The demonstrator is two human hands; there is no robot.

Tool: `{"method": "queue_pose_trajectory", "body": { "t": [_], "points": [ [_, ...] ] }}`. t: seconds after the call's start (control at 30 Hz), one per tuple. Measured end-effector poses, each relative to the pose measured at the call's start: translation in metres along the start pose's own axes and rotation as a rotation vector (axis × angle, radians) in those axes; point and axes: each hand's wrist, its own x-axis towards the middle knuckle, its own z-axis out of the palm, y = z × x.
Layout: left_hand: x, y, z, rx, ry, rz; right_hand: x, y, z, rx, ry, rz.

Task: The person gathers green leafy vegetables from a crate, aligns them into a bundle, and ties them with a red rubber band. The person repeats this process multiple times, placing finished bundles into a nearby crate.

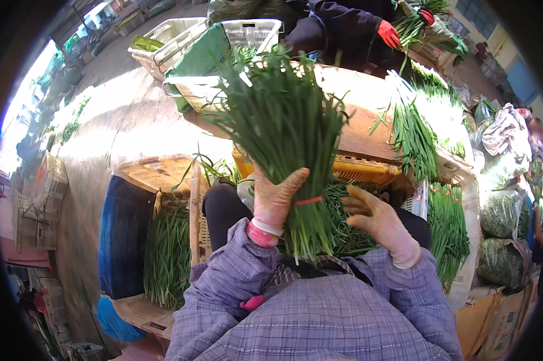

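Note:
A thick bunch of long green leafy stalks, probably Chinese chives (298,122), stands upright in front of my chest. My left hand (273,194), in a soiled pale glove, grips it around its lower part. A red band (307,201) circles the stalks just beside my thumb, and the cut ends hang below. To the right of the bunch is my right hand (380,221), gloved too, with fingers apart and nothing in them. Loose green stalks (350,225) lie in my lap area beneath both hands, partly hidden by the bunch.
On my left, a crate holds loose stalks (167,252); on my right, another holds banded bunches (447,230). Ahead are a wooden board (366,131), a yellow crate (366,171) and more stalks (411,131). Across it, a person in red gloves (389,34) handles greens. White crates (253,34) stand beyond.

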Motion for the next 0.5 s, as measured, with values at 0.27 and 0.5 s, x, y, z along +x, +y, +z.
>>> {"method": "queue_pose_trajectory", "body": {
  "t": [0.27,0.5],
  "points": [
    [-0.009,0.018,0.021,0.148,-0.238,0.035,0.014,-0.015,0.042,0.757,-0.195,0.009],
    [-0.035,0.019,-0.040,0.108,0.071,-0.123,0.011,-0.023,0.020,0.841,-0.156,0.114]
  ]
}}
